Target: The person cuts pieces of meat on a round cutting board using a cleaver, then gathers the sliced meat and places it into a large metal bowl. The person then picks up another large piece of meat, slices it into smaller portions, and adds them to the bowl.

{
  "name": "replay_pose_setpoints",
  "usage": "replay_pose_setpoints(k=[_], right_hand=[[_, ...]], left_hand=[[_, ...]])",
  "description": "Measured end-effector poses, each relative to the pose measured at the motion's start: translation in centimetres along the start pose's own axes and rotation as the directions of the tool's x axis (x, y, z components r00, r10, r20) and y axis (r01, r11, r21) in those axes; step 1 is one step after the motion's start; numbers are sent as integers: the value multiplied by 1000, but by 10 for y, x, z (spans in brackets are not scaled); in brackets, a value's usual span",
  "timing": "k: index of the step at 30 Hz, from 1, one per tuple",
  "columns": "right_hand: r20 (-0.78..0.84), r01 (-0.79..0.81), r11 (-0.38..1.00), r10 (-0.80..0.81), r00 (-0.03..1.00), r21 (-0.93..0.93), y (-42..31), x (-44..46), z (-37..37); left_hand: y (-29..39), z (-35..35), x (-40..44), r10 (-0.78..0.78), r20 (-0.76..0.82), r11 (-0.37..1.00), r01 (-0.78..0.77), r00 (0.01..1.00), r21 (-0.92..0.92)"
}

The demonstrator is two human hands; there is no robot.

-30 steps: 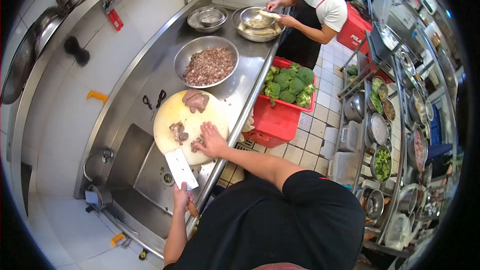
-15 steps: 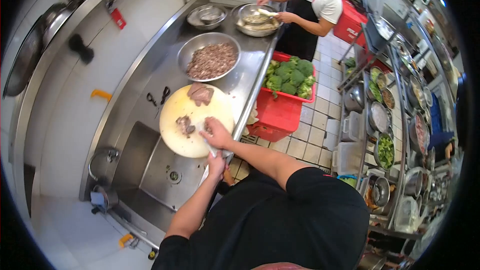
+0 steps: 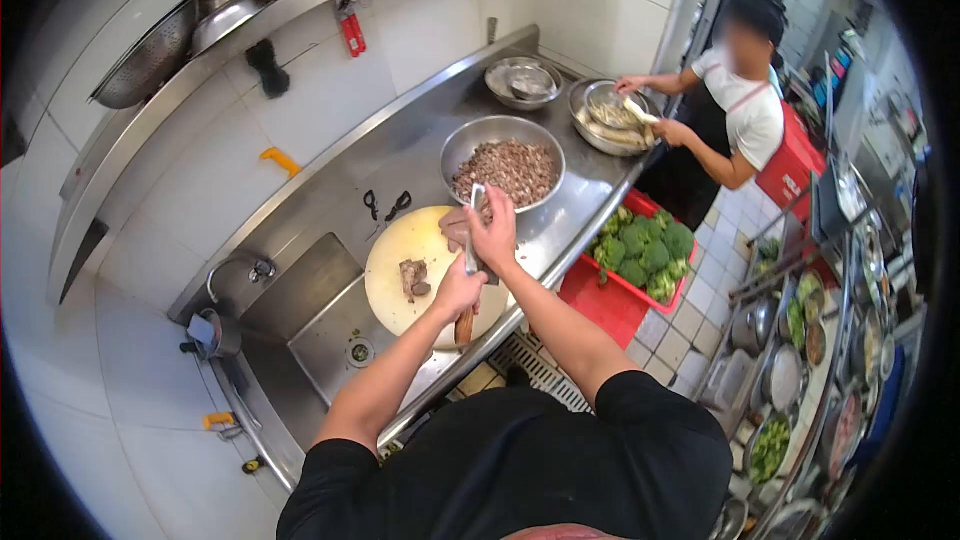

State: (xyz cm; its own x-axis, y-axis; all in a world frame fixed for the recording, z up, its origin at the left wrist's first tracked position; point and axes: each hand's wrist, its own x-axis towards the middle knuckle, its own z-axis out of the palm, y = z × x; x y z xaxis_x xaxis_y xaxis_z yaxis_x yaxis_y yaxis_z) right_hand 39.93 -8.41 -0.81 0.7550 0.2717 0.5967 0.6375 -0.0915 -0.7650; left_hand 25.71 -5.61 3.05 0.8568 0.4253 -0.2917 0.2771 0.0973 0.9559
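My left hand (image 3: 460, 290) grips the cleaver near its wooden handle (image 3: 464, 326), over the round cutting board (image 3: 393, 265). The cleaver's blade (image 3: 475, 202) points away from me, seen nearly edge-on. My right hand (image 3: 496, 229) is against the blade with bent fingers, close to the near rim of a steel bowl (image 3: 451, 148) of chopped meat (image 3: 514, 170). Any meat between palm and blade is hidden. A small pile of meat (image 3: 413, 279) lies on the board, and larger pieces (image 3: 455, 228) sit at its far side, partly behind my right hand.
The sink (image 3: 330, 306) is left of the board. Black scissors (image 3: 387, 205) lie beyond it. A red crate (image 3: 687, 280) of broccoli (image 3: 650, 248) stands right of the counter. At the far end a co-worker (image 3: 741, 100) holds a pale vegetable over steel bowls (image 3: 610, 125).
Both hands and the cleaver have moved from the board's near side up to the meat bowl. The small pile by my right hand has left the board. The view has shifted.
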Motion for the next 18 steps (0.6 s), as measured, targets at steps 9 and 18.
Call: replay_pose_setpoints(k=[9,18], right_hand=[[-31,-48,987,53,998,155,31,151,22],[326,165,949,-72,943,-267,105,199,47]], left_hand=[[101,5,54,78,-168,952,-23,983,306],[91,-78,-64,-80,-448,994,40,890,-99]])
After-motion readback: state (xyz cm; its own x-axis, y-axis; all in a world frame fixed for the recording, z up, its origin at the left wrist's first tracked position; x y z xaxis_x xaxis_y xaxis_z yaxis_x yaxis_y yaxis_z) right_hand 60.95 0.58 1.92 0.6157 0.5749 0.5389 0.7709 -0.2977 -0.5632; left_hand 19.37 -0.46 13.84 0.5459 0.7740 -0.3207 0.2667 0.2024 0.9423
